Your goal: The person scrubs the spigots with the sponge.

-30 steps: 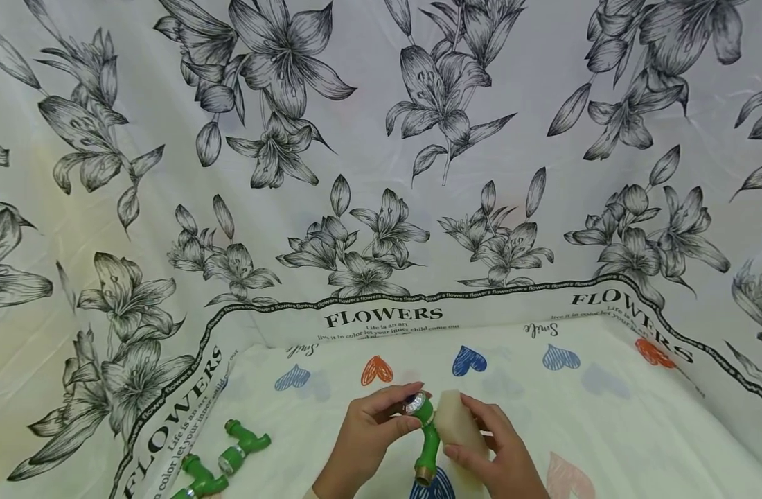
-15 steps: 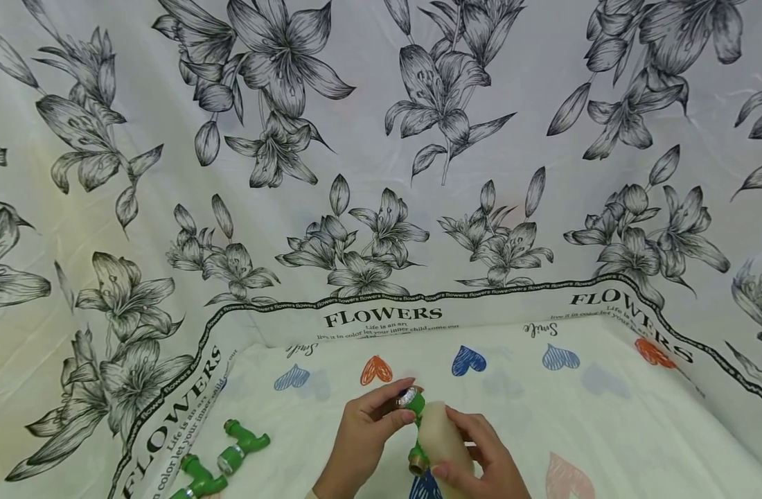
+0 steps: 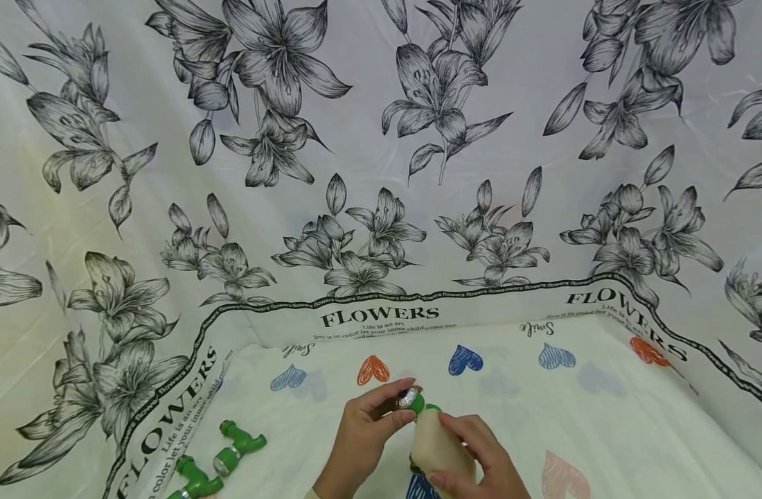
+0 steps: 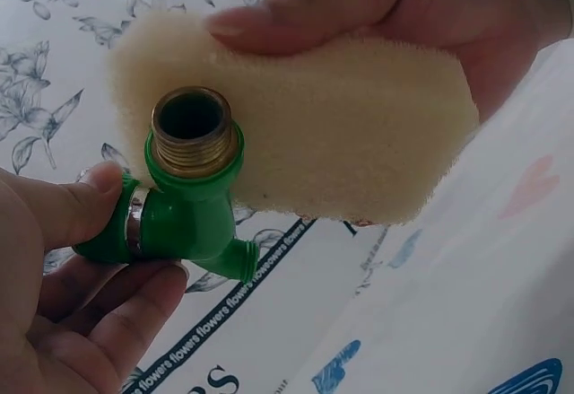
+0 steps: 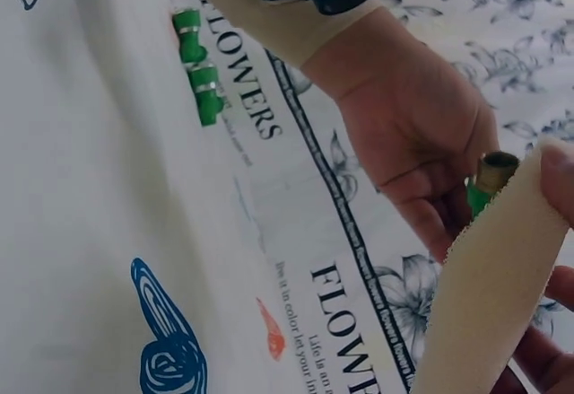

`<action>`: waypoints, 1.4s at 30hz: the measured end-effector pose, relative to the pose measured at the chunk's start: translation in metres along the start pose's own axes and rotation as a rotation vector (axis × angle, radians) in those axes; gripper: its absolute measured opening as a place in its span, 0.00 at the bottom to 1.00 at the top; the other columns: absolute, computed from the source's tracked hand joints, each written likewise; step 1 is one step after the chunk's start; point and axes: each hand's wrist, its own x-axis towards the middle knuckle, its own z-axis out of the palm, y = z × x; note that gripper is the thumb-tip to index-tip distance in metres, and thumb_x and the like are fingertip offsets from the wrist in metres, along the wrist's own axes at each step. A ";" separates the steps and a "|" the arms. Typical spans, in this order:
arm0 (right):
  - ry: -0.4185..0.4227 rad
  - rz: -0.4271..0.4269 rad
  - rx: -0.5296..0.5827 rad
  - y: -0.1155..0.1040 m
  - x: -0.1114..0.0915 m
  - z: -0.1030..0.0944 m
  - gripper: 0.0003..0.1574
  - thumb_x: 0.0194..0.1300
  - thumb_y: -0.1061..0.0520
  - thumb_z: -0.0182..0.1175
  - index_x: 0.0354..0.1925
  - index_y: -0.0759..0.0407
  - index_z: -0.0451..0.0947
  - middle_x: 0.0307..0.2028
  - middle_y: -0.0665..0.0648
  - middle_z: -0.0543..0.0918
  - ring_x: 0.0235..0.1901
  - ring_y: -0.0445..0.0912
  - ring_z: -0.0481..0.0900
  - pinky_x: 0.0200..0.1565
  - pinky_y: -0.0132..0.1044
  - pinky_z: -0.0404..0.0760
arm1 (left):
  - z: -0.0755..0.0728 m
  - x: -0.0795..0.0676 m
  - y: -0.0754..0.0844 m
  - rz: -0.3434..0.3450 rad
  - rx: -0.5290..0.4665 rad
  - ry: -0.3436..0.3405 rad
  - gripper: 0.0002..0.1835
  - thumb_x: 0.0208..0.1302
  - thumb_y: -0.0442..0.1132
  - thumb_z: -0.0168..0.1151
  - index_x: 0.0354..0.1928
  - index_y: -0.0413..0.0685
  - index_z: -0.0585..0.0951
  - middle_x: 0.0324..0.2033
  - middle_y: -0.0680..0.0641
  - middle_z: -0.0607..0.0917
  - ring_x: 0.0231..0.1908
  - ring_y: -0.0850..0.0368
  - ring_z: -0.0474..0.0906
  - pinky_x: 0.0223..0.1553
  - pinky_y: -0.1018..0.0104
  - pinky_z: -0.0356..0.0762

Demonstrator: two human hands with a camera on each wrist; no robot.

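A green tap with a brass threaded inlet is pinched at its silver-banded handle end between the thumb and fingers of my left hand. My right hand grips a thick beige sponge, thumb on one side and fingers on the other. In the left wrist view the sponge lies right behind the threaded end, seemingly against the tap's body. From the head view the sponge covers most of the tap, leaving its round silver top and part of the green body showing. The right wrist view shows the brass inlet just past the sponge's edge.
Two more green taps lie on the white, heart-printed cloth at the left. Behind and beside the cloth hangs a white flower-printed curtain with a black lettered border.
My right hand has moved the sponge left and across the front of the tap, which is now mostly covered. My left hand shifted slightly left with the tap and keeps hold of it.
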 end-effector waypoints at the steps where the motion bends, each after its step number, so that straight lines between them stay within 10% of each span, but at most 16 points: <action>1: 0.008 0.000 0.002 0.001 0.001 -0.001 0.38 0.65 0.55 0.80 0.71 0.44 0.82 0.52 0.45 0.81 0.49 0.44 0.79 0.45 0.37 0.83 | 0.000 0.000 0.000 -0.003 -0.003 -0.004 0.24 0.69 0.31 0.76 0.66 0.40 0.86 0.58 0.39 0.89 0.57 0.47 0.86 0.56 0.57 0.86; 19: 0.101 0.156 -0.008 0.014 0.014 -0.006 0.39 0.66 0.50 0.81 0.72 0.51 0.81 0.54 0.49 0.80 0.50 0.47 0.80 0.49 0.35 0.86 | -0.001 -0.004 -0.001 -0.026 -0.054 -0.058 0.24 0.72 0.34 0.74 0.68 0.44 0.85 0.61 0.39 0.87 0.60 0.45 0.84 0.59 0.56 0.85; 42: -0.036 0.011 0.021 0.003 -0.006 0.009 0.41 0.62 0.53 0.83 0.71 0.40 0.81 0.53 0.45 0.81 0.48 0.44 0.77 0.43 0.37 0.78 | -0.004 -0.004 -0.017 -0.014 -0.003 0.053 0.24 0.70 0.35 0.76 0.67 0.44 0.86 0.60 0.42 0.88 0.60 0.45 0.85 0.58 0.58 0.85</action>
